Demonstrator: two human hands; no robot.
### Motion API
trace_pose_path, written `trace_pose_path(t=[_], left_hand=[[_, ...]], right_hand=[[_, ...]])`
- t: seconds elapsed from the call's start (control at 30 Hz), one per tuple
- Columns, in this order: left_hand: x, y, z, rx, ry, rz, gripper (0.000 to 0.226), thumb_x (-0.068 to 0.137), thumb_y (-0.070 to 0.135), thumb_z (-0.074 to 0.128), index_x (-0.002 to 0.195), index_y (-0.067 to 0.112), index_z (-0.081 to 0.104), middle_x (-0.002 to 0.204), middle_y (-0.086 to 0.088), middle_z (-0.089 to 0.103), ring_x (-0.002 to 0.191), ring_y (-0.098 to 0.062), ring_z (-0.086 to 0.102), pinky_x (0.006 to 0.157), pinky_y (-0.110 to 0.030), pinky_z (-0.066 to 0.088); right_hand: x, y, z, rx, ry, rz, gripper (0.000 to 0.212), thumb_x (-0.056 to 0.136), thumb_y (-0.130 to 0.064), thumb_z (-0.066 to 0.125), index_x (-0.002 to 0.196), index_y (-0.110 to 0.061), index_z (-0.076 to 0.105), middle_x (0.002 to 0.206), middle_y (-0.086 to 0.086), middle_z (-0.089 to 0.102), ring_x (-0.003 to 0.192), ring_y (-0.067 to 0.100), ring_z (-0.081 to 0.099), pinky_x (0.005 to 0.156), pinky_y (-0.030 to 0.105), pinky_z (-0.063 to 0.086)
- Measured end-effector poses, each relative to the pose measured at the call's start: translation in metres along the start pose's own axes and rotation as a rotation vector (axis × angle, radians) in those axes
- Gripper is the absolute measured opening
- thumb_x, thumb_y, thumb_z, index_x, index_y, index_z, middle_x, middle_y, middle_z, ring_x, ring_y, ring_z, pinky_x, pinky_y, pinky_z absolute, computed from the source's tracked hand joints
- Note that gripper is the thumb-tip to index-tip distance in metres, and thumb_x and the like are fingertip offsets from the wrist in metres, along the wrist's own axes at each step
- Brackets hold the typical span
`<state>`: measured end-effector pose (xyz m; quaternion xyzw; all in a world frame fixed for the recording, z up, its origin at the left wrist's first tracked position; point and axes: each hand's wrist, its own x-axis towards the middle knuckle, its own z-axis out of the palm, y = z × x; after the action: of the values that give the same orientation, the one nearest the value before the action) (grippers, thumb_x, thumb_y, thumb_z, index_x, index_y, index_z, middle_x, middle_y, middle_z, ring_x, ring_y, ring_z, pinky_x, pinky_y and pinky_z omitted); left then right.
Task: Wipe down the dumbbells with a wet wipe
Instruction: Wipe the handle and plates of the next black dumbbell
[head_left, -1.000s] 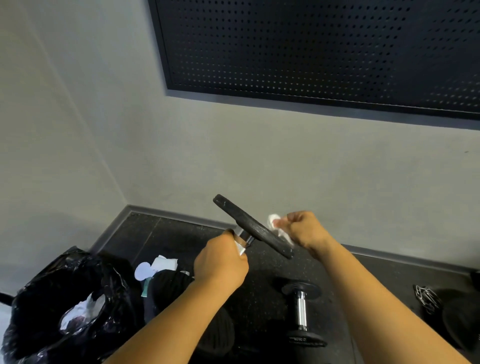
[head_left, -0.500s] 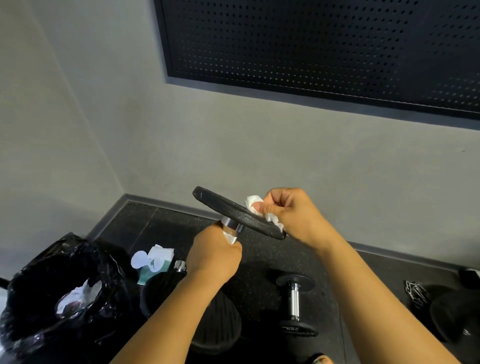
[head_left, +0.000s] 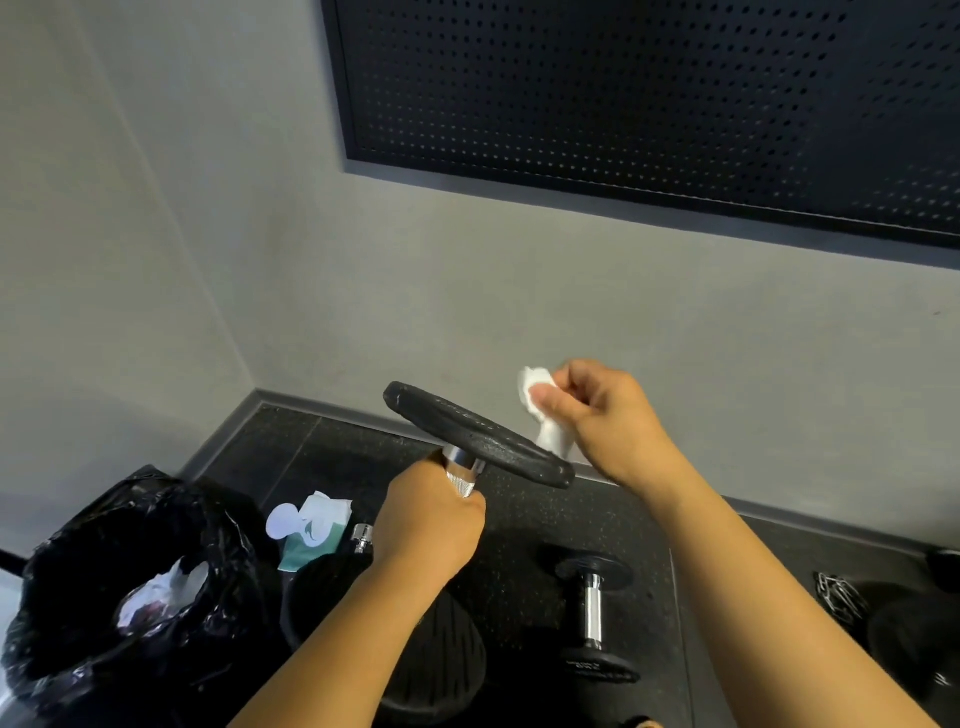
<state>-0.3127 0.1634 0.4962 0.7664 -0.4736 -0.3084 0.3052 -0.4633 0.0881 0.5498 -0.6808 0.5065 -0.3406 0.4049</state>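
- The dumbbell (head_left: 483, 436) is up in the air at chest height, over the floor, tilted so that its black top plate slopes down to the right with its rim towards the camera.
- The left hand (head_left: 431, 525) is wrapped in a fist round the knurled chrome handle just under that plate, carrying the whole weight.
- The right hand (head_left: 602, 415) sits at the plate's far right side, thumb and fingertips pinching a crumpled wet wipe (head_left: 540, 410); the wipe's lower end hangs just behind the rim, and whether it touches the metal I cannot tell.
- My read: we are mid-wipe on this upper plate, far face and edge.
- The next move calls for the wipe to be pressed flat to the plate and drawn round the rim while the left hand turns the handle, with a firm grip, since that tilted weight could slip.
- A second dumbbell (head_left: 592, 613) lies on the floor (head_left: 524, 525) below.
- A wipe pack (head_left: 311, 530) and a black bin bag (head_left: 130, 571) holding used wipes sit at the left.
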Motion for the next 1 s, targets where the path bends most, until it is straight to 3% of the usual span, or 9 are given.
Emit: trace_pose_path(t=[0.1,0.17,0.33,0.43,0.6,0.7,0.8,0.87,1.0], left_hand=[[-0.004,0.005,-0.001,0.051,0.015,0.039,0.02,0.084,0.019,0.061,0.068,0.023,0.05,0.072,0.002,0.059,0.067,-0.015,0.058,0.061,-0.03,0.045],[-0.008,0.008,-0.002,0.052,0.011,0.052,0.018,0.084,0.02,0.061,0.069,0.024,0.051,0.073,0.002,0.06,0.069,-0.016,0.06,0.063,-0.031,0.048],[-0.015,0.012,-0.005,-0.007,0.014,0.062,0.023,0.085,0.018,0.063,0.067,0.026,0.05,0.072,0.007,0.059,0.07,-0.009,0.058,0.065,-0.028,0.046],[-0.016,0.014,-0.005,-0.026,0.012,0.074,0.025,0.083,0.017,0.064,0.066,0.027,0.049,0.074,0.007,0.059,0.072,-0.01,0.059,0.067,-0.029,0.048],[-0.016,0.011,-0.006,0.013,-0.01,0.081,0.026,0.085,0.018,0.064,0.066,0.027,0.049,0.073,0.008,0.058,0.072,-0.009,0.059,0.07,-0.028,0.05],[-0.013,0.009,-0.006,0.028,-0.002,0.061,0.027,0.086,0.018,0.062,0.064,0.025,0.049,0.07,0.006,0.058,0.069,-0.01,0.058,0.066,-0.028,0.048],[-0.015,0.009,-0.004,0.061,-0.001,0.054,0.029,0.085,0.018,0.06,0.061,0.024,0.046,0.068,0.007,0.056,0.066,-0.012,0.057,0.059,-0.027,0.042],[-0.017,0.009,-0.002,0.106,-0.004,0.059,0.03,0.085,0.019,0.059,0.059,0.024,0.043,0.066,0.006,0.054,0.065,-0.015,0.057,0.059,-0.027,0.041],[-0.023,0.011,0.0,0.131,0.008,0.098,0.034,0.085,0.02,0.058,0.058,0.026,0.04,0.063,0.008,0.049,0.058,-0.006,0.048,0.055,-0.024,0.036]], right_hand=[[-0.015,-0.043,0.015,-0.18,-0.138,-0.268,0.02,0.091,-0.03,0.06,0.08,-0.014,0.055,0.064,-0.003,0.053,0.059,0.015,0.047,0.058,0.033,0.041],[-0.017,-0.055,0.021,-0.268,-0.203,-0.326,0.02,0.092,-0.034,0.057,0.078,-0.02,0.052,0.063,-0.006,0.056,0.059,0.014,0.052,0.059,0.035,0.044],[0.006,-0.032,0.012,-0.248,-0.346,-0.123,0.02,0.096,-0.024,0.054,0.079,-0.014,0.048,0.067,0.0,0.049,0.06,0.011,0.043,0.057,0.025,0.037],[0.021,0.0,0.01,-0.3,-0.302,-0.007,0.018,0.096,-0.023,0.053,0.084,-0.01,0.05,0.069,0.001,0.048,0.064,0.014,0.043,0.06,0.028,0.037],[0.029,0.033,0.0,-0.458,-0.257,0.129,0.026,0.094,-0.029,0.056,0.073,-0.018,0.044,0.069,-0.001,0.05,0.069,0.019,0.046,0.062,0.03,0.037],[0.02,0.01,-0.004,-0.233,-0.136,0.01,0.024,0.093,-0.024,0.058,0.075,-0.015,0.046,0.068,0.011,0.055,0.062,0.02,0.05,0.061,0.032,0.041],[-0.002,-0.042,0.008,-0.006,-0.208,-0.23,0.021,0.092,-0.02,0.06,0.077,-0.011,0.049,0.06,0.004,0.051,0.052,0.012,0.045,0.051,0.027,0.037],[-0.011,-0.063,0.023,-0.063,-0.311,-0.337,0.02,0.092,-0.025,0.061,0.077,-0.013,0.051,0.059,-0.005,0.047,0.053,0.007,0.041,0.053,0.024,0.035],[0.009,-0.058,0.039,-0.164,-0.342,-0.276,0.024,0.095,-0.027,0.055,0.084,-0.006,0.053,0.07,0.006,0.053,0.063,0.017,0.049,0.06,0.037,0.043]])
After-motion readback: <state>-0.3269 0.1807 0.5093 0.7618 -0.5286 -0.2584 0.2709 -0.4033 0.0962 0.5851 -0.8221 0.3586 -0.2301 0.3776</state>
